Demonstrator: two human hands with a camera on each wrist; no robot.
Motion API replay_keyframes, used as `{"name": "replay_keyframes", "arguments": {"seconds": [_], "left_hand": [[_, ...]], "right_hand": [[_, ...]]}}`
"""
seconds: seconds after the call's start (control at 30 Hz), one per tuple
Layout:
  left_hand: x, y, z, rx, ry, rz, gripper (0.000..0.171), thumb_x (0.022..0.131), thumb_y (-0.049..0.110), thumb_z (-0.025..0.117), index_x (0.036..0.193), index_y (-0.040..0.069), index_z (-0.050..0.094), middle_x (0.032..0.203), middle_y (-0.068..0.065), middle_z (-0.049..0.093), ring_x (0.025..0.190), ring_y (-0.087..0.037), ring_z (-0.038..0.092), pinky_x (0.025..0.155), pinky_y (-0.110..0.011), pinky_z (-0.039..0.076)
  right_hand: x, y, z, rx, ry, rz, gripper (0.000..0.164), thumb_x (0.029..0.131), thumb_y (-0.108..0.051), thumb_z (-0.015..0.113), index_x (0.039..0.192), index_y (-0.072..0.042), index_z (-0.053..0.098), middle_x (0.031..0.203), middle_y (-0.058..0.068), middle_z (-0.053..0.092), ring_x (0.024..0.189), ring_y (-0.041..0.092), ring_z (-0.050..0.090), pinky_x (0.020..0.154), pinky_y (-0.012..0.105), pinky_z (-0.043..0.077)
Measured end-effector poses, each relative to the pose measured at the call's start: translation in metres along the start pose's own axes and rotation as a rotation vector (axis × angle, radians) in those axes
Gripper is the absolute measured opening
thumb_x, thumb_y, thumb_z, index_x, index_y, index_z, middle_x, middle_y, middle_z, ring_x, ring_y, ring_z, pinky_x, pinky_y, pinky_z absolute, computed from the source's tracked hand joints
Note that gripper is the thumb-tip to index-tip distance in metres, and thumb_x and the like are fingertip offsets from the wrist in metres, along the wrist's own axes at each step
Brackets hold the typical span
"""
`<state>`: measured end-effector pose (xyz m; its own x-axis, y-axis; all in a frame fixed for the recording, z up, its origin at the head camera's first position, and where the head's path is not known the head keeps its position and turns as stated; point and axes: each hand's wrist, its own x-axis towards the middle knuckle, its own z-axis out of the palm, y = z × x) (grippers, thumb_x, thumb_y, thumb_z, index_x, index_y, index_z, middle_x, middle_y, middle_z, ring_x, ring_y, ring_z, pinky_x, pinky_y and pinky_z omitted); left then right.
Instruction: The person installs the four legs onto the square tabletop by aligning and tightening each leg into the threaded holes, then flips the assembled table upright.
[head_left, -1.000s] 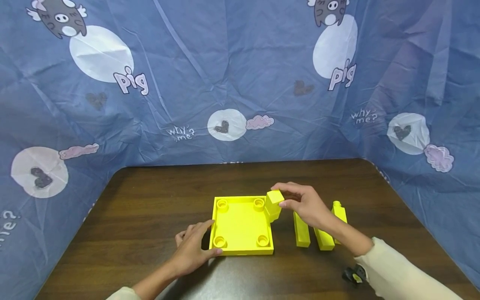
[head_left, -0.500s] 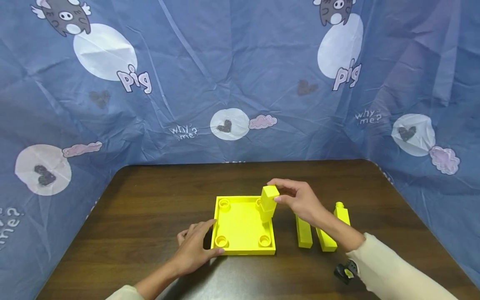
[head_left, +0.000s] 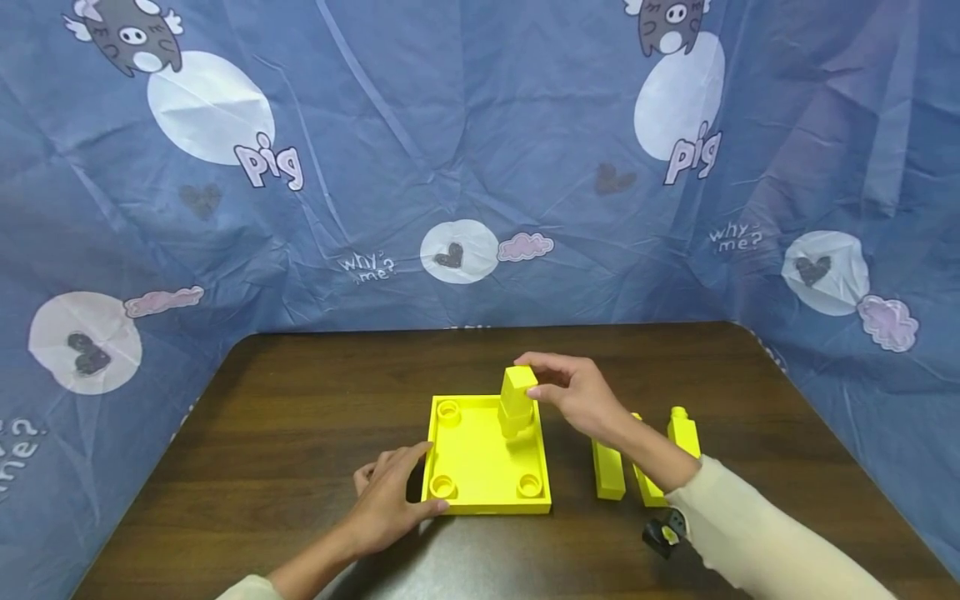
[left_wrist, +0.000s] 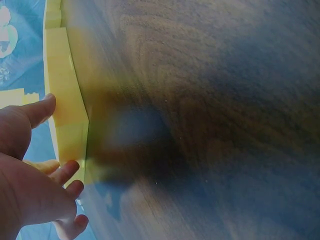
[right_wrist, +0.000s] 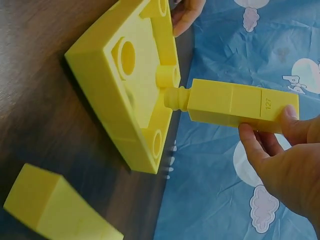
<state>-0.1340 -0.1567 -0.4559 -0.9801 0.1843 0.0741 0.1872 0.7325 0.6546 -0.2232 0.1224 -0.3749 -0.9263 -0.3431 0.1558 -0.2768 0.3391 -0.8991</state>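
Note:
A yellow square toy tabletop (head_left: 483,458) lies upturned, with raised rims and round sockets at its corners. My left hand (head_left: 386,504) holds its near left corner, thumb at the front edge and fingers along the left side; the left wrist view shows the thumb (left_wrist: 42,110) against the yellow wall. My right hand (head_left: 577,396) pinches a yellow table leg (head_left: 516,404) by its upper end, above the far right socket area. In the right wrist view the leg's threaded peg (right_wrist: 175,98) points down towards the tabletop, overlapping its rim. The leg bears the number 127.
Three more yellow legs lie on the dark wooden table right of the tabletop: a near one (head_left: 608,475), a middle one (head_left: 651,490) partly under my right forearm, and a far one (head_left: 682,433) with its peg showing. A blue printed cloth (head_left: 465,167) hangs behind.
My right hand has carried the leg leftwards, from the tabletop's right edge to over its far right part. The left hand has stayed at the corner.

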Motion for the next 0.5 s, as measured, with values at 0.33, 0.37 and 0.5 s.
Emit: {"name": "replay_keyframes", "arguments": {"seconds": [0.33, 0.37, 0.5], "left_hand": [[0.0, 0.0, 0.001, 0.005, 0.006, -0.005, 0.078, 0.077, 0.031, 0.089, 0.141, 0.006, 0.054, 0.131, -0.011, 0.061, 0.121, -0.032, 0.049, 0.098, -0.061, 0.019], [0.0, 0.0, 0.001, 0.006, 0.007, -0.006, 0.077, 0.077, 0.031, 0.089, 0.141, 0.006, 0.054, 0.131, -0.011, 0.061, 0.121, -0.031, 0.049, 0.098, -0.061, 0.019], [0.0, 0.0, 0.001, 0.009, 0.006, -0.008, 0.077, 0.077, 0.03, 0.089, 0.141, 0.006, 0.054, 0.131, -0.011, 0.061, 0.122, -0.032, 0.049, 0.098, -0.061, 0.019]], "right_hand": [[0.016, -0.005, 0.015, 0.083, -0.005, 0.043, 0.038, 0.091, 0.006, 0.07, 0.126, -0.009, 0.071, 0.117, 0.007, 0.07, 0.103, 0.027, 0.063, 0.091, 0.037, 0.054], [0.018, -0.007, 0.017, 0.091, -0.004, 0.048, 0.038, 0.09, 0.006, 0.07, 0.126, -0.009, 0.071, 0.116, 0.006, 0.071, 0.103, 0.026, 0.063, 0.091, 0.037, 0.054], [0.024, -0.01, 0.024, 0.113, -0.003, 0.048, 0.039, 0.09, 0.007, 0.07, 0.125, -0.01, 0.071, 0.115, 0.007, 0.071, 0.102, 0.026, 0.064, 0.09, 0.037, 0.054]]}}
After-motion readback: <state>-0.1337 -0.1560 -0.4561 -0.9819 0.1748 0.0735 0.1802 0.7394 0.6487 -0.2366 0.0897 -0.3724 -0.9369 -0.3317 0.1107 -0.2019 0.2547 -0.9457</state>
